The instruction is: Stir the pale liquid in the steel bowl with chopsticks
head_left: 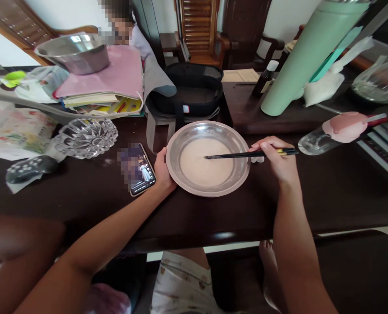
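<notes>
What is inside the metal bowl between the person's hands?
The metal bowl holds a pale, cloudy liquid. The right hand holds black chopsticks with their tips in it. The liquid hides the bowl's bottom; anything lying there cannot be seen.

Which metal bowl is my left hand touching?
The wide-rimmed bowl holding pale liquid: your left hand grips its edge. The other metal bowl stands farther back, on a pink cover.

Your left hand [163, 172] and right hand [275, 155] are bare, and so are your wrists [290, 174] and forearms [118, 222], slim and tapering toward the hand. You wear pale, off-white shorts [180, 285], softly creased and scattered with small brownish motifs [201, 285] too tiny to make out; your leg [194, 254] shows bare beyond the hem [197, 265].
</notes>
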Motion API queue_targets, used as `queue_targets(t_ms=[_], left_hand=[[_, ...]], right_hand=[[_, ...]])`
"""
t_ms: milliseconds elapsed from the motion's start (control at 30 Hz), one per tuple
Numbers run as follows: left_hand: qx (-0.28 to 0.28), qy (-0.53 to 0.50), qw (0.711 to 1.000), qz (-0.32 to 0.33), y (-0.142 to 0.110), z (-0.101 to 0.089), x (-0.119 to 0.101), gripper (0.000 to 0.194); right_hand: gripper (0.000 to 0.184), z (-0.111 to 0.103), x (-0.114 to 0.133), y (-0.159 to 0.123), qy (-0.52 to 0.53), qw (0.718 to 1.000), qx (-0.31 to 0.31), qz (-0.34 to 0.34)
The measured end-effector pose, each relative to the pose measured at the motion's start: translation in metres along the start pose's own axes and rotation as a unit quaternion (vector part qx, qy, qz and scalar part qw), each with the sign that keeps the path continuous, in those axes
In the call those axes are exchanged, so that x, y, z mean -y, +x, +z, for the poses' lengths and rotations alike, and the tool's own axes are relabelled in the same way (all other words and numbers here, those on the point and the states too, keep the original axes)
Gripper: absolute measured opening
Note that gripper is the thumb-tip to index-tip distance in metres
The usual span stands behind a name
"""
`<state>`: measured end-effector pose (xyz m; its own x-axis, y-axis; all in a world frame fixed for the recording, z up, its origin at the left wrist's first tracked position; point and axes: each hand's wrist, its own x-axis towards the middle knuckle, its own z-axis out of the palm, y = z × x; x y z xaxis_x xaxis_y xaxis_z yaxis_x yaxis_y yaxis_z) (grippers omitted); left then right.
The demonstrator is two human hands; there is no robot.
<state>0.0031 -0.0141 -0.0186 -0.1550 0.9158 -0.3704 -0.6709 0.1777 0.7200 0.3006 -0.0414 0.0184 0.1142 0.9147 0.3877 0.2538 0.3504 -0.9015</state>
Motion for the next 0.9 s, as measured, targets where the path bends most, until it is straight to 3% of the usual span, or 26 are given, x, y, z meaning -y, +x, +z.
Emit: queue_targets(t_ms=[100, 267, 467, 633, 800, 900], left_hand=[[0.002, 0.0, 1.0, 0.004, 0.001, -0.0005, 0.0009, 0.028], [0.003, 0.002, 1.0, -0.001, 0.0017, -0.0018, 0.0014, 0.03], [0.007, -0.006, 1.0, 0.0, 0.0014, -0.0012, 0.0009, 0.029], [0.005, 0.001, 1.0, 0.002, 0.0004, -0.0001, -0.0001, 0.027], [0.006, 0.005, 1.0, 0.002, -0.0005, -0.0001, -0.0005, 0.028], [0.003, 0.004, 1.0, 0.002, -0.0004, -0.0004, -0.0005, 0.028]], right_hand=[[0.042, -0.003, -0.0037, -0.0005, 0.027, 0.999, -0.022, 0.007], [0.04, 0.0004, -0.0021, -0.0001, 0.01, 0.999, 0.032, 0.002], [0.039, -0.0015, -0.0047, -0.0002, 0.032, 0.999, -0.038, 0.005], [0.04, 0.0023, -0.0021, 0.0002, 0.006, 1.0, 0.024, 0.003], [0.038, -0.0014, -0.0034, 0.0004, 0.008, 0.999, -0.038, -0.002], [0.039, -0.0009, -0.0024, -0.0006, 0.028, 0.999, -0.021, 0.008]])
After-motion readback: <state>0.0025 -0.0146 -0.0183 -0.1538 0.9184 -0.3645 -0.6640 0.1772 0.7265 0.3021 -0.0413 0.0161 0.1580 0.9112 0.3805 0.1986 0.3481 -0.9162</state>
